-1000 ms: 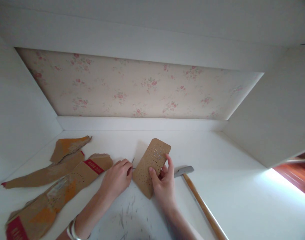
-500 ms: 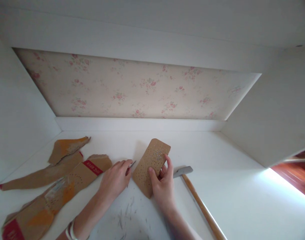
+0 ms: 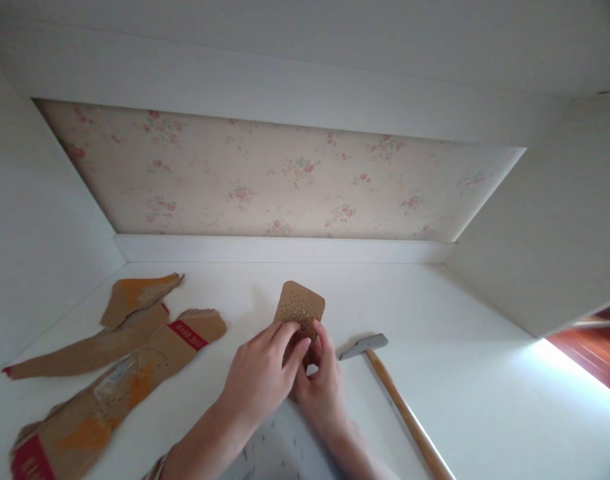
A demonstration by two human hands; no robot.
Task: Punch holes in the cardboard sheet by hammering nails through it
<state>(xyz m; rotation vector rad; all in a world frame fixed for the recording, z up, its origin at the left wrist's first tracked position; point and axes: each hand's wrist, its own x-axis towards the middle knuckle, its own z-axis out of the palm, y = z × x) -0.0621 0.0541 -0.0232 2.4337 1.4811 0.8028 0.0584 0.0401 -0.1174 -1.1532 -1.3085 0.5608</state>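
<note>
A flat tan piece with rounded corners and many small punched holes (image 3: pixel 299 301) is held up in front of me; leather or card, I cannot tell which. My right hand (image 3: pixel 325 393) grips its right edge, thumb in front. My left hand (image 3: pixel 265 370) lies over its lower left part, fingers curled and close to the right fingertips. Whatever sits between the left fingers is hidden; no metal tip shows. Just right of my right hand, a hammer (image 3: pixel 402 407) with a wooden handle and grey head rests on the white surface.
Torn brown cardboard pieces (image 3: pixel 149 363) with red print, orange smears and punched holes lie at the left. A grey, scratched patch (image 3: pixel 279 447) is below my hands. White panels rise at both sides, with floral wallpaper (image 3: pixel 295 187) behind and a white shelf overhead.
My left hand has moved right onto the perforated piece; the thin metal pointed thing in its fingers no longer shows. The piece has shifted left and turned more upright in my right hand.
</note>
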